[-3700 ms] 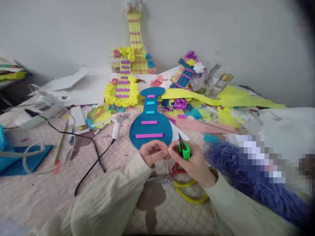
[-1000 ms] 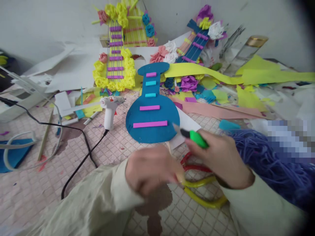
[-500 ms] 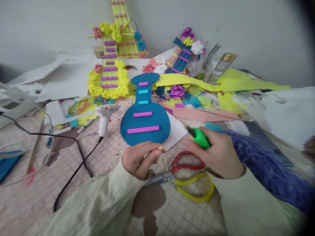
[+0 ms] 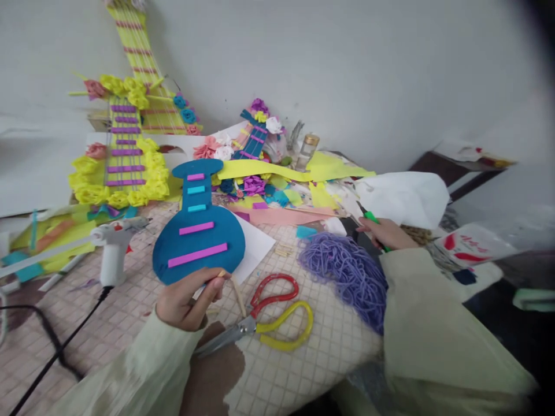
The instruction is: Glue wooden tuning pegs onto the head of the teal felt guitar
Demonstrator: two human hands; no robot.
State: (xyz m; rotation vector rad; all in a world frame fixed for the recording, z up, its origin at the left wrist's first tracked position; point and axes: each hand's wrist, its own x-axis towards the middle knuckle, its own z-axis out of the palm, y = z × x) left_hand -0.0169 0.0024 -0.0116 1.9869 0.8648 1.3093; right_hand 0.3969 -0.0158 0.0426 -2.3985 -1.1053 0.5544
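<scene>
My left hand (image 4: 191,297) is closed, pinching a small wooden stick (image 4: 222,274) between thumb and fingertips. Just behind it lies a blue guitar-shaped cutout (image 4: 199,231) with pink and light-blue strips across it, partly over a white sheet (image 4: 255,242). My right hand (image 4: 392,234), reached out to the right, is closed around a green utility knife (image 4: 371,217), above a dark flat surface beyond the purple yarn (image 4: 342,271). Scissors (image 4: 277,326) with one red and one yellow handle rest between the hands; a thin wooden stick (image 4: 238,296) touches them.
A white glue gun (image 4: 113,254) stands at left, its black cord running toward me. Decorated yellow paper guitars (image 4: 125,144) lean against the wall. Paper scraps, flowers and a glass jar (image 4: 308,147) fill the back. Short stick pieces (image 4: 283,249) lie mid-table. A white plastic bag (image 4: 403,193) sits right.
The view has turned right. My right hand has moved away to the right with the utility knife, past the yarn. My left hand still pinches the stick near the blue cutout.
</scene>
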